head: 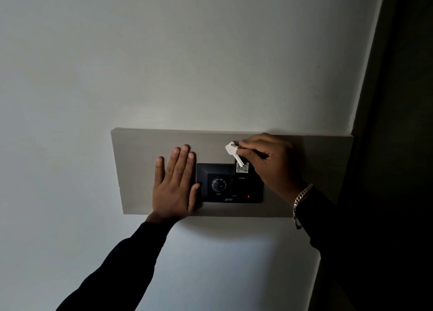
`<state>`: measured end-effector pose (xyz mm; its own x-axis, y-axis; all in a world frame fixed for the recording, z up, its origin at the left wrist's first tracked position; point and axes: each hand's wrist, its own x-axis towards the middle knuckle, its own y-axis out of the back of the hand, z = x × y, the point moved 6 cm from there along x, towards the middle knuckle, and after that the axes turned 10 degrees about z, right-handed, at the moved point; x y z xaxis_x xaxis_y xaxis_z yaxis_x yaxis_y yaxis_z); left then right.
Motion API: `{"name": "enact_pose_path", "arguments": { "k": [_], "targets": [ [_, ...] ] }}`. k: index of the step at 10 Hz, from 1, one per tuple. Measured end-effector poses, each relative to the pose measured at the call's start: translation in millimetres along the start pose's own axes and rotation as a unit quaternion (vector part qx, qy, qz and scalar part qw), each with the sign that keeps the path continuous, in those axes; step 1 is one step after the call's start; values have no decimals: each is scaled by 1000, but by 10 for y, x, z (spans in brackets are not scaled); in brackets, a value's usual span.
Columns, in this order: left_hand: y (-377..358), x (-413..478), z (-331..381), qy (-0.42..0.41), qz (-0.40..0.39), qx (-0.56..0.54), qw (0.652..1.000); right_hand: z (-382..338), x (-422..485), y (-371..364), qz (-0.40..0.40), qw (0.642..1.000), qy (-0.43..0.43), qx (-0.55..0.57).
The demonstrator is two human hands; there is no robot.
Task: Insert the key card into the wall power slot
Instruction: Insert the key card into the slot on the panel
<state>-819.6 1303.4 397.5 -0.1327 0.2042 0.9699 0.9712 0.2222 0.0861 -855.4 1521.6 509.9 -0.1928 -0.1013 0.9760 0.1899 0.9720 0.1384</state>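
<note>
While the room is dim, a grey board (150, 144) can be seen fixed flat on a pale wall (164, 53). A black box (228, 183) is set on the board. A round dial (218, 184) is seen on the left part of the box, and a small red light (248, 196) is lit near its lower right corner.

The left hand (174, 184) is laid flat on the board, just beside the left edge of the box. Its fingers are held straight and close together, and nothing is held in it. The thumb tip is pressed against the left side of the box.

The right hand (269, 163) is placed above and to the right of the box. Its fingers are pinched shut on the top of a dark key card (241, 170). The card is stood upright at the slot (241, 178) in the right part of the box, with its lower end at the opening. How far it is pushed in cannot be told. A white tag with the number 402 is stuck on the card. A silver key (232, 150) is hung from a ring by the pinched fingers and is tilted across the top of the card.

A silver chain bracelet (301, 199) is worn on the right wrist. Dark sleeves (131, 257) are worn on both arms.
</note>
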Motion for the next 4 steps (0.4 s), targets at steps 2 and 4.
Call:
{"name": "enact_pose_path", "arguments": {
  "k": [2, 4],
  "targets": [
    [-27, -12, 7, -5, -6, 16, 1000, 60, -158, -20, -17, 1000, 24, -3],
    [71, 46, 23, 22, -47, -39, 998, 18, -227, 50, -14, 1000, 9, 2]
  ]
}}
